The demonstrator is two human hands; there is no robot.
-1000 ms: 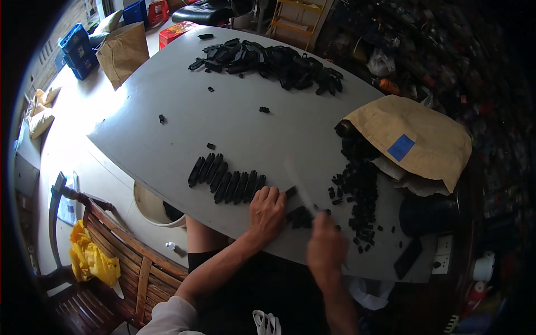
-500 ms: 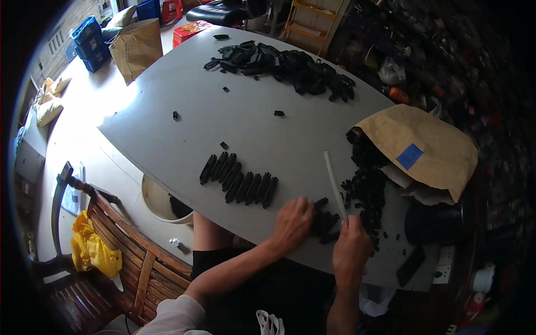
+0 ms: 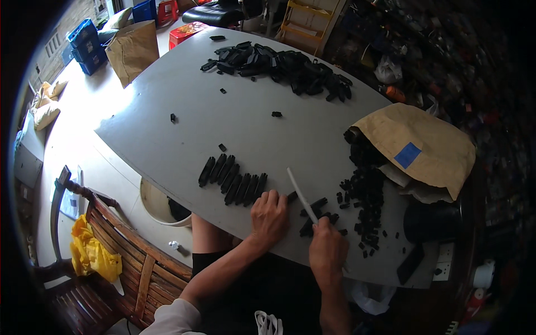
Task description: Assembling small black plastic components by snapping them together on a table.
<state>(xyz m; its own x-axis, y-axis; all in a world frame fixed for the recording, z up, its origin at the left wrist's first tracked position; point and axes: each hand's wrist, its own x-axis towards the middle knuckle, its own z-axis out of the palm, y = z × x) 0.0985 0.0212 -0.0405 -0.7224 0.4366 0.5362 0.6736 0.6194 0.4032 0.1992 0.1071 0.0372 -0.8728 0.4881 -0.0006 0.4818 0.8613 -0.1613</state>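
My right hand [image 3: 328, 245] grips a long thin white stick [image 3: 301, 195], which slants up and left over several loose black plastic pieces [image 3: 319, 219]. At the right end of a row of long black plastic pieces [image 3: 230, 180], my left hand [image 3: 270, 219] rests with curled fingers. It covers part of that end, and what is under or between its fingertips is hidden. One black piece shows just to the right of the left hand's fingers.
Small black parts [image 3: 369, 206] spill from a brown paper bag [image 3: 416, 148] on the right. Long black pieces form a heap [image 3: 279, 64] at the table's far side. A black container [image 3: 430, 222] and a dark flat object [image 3: 411, 264] lie right. Below left stands a white bucket [image 3: 162, 209].
My left hand has moved left from the loose pieces to the row's right end. My right hand, still holding the white stick, has also shifted left.
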